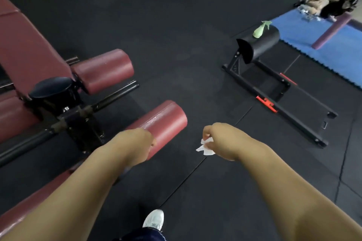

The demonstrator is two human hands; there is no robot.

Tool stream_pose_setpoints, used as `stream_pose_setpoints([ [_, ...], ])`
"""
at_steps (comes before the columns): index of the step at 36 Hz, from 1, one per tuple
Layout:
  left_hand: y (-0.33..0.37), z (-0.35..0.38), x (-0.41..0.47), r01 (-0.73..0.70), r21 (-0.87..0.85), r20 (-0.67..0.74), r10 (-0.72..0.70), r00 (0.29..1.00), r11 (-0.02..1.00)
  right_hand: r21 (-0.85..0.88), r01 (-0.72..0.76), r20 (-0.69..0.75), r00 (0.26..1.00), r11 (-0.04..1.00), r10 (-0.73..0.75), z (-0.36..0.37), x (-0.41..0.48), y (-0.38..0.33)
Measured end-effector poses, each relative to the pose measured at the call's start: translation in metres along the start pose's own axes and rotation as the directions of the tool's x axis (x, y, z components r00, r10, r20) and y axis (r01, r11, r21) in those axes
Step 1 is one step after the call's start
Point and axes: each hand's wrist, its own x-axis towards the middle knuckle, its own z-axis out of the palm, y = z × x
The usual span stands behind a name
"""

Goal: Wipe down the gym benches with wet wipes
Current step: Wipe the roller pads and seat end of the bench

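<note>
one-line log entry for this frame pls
right hand: pinches wet wipe over floor | left hand: by near red roller pad, grip unclear | spray bottle: on black pad

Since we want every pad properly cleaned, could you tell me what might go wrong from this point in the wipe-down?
1. The wet wipe is only pinched, crumpled, in the right hand above the floor; it could drop onto the mat.
2. Crumpled so small, it may cover the red roller pad poorly.
3. The green spray bottle lies on the rounded black pad and could roll off.
</note>
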Motion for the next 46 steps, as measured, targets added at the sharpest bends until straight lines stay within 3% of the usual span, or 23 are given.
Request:
stream_pose_setpoints([
  [4, 0.01, -0.01, 0.036, 0.059, -0.026, -0.013, -0.059, 0.998, 0.998, -0.051, 0.038, -0.043, 0.998, 0.998, -0.04, -0.018, 0.04, 0.034],
  [10, 0.027, -0.01, 0.071, 0.221, -0.122, -0.03, -0.227, 0.974, 0.967, -0.148, 0.205, 0.045, 0.979, 0.967, -0.201, -0.04, 0.107, 0.075],
  [21, 0.073, 0.008, 0.078, 0.526, -0.371, 0.022, -0.559, 0.829, 0.765, -0.278, 0.582, 0.153, 0.812, 0.764, -0.563, -0.092, 0.194, 0.085],
  [30, 0.052, 0.03, 0.06, 0.715, -0.549, 0.114, -0.809, 0.577, 0.432, -0.18, 0.858, 0.343, 0.513, 0.481, -0.787, -0.091, 0.235, -0.012],
  [36, 0.027, 0.024, 0.063, 0.697, -0.671, 0.144, -0.877, 0.459, 0.254, -0.216, 0.92, 0.379, 0.389, 0.328, -0.84, -0.089, 0.253, -0.075],
  [40, 0.029, 0.023, 0.061, 0.664, -0.729, 0.161, -0.903, 0.398, 0.163, -0.197, 0.969, 0.444, 0.225, 0.15, -0.868, -0.074, 0.26, -0.105],
  [46, 0.045, 0.031, 0.053, 0.551, -0.834, 0.238, -0.922, 0.304, -0.034, -0.032, 0.999, 0.504, 0.023, 0.008, -0.863, -0.039, 0.255, -0.144],
])
